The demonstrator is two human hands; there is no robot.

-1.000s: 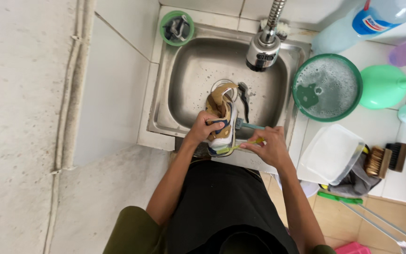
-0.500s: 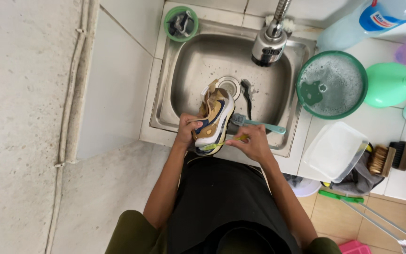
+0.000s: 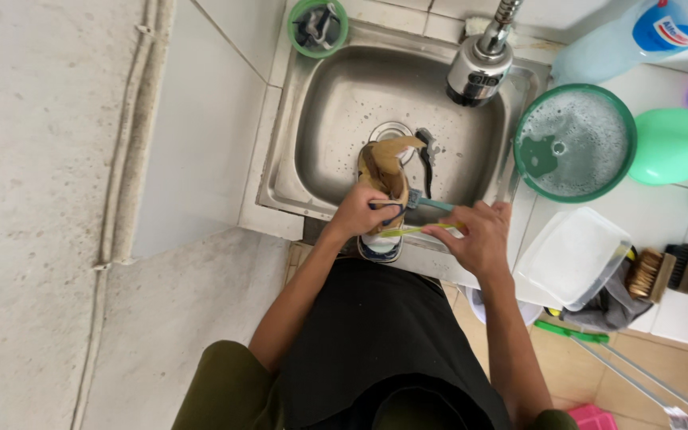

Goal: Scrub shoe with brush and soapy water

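A person stands at a steel sink, seen from above, with a tan and white sneaker held over the basin's near edge. The left hand is wrapped around the shoe's middle, fingers clamped on it and covering much of its side; the heel end pokes out below the hand, over the sink's front rim. The right hand is closed on the handle of a teal toothbrush, whose head meets the shoe just beside the left hand's fingers. A thin yellow-green strip near the right fingers is too slight to identify. A dark, narrow object lying in the basin beside the drain cannot be made out.

At the sink's far left corner sits a small green cup with dark contents that are unclear. The faucet rises at the far edge, its top cut off by the frame. On the counter to the right stand a green basin of soapy water, a clear plastic tub and a scrub brush, partly over a grey cloth.
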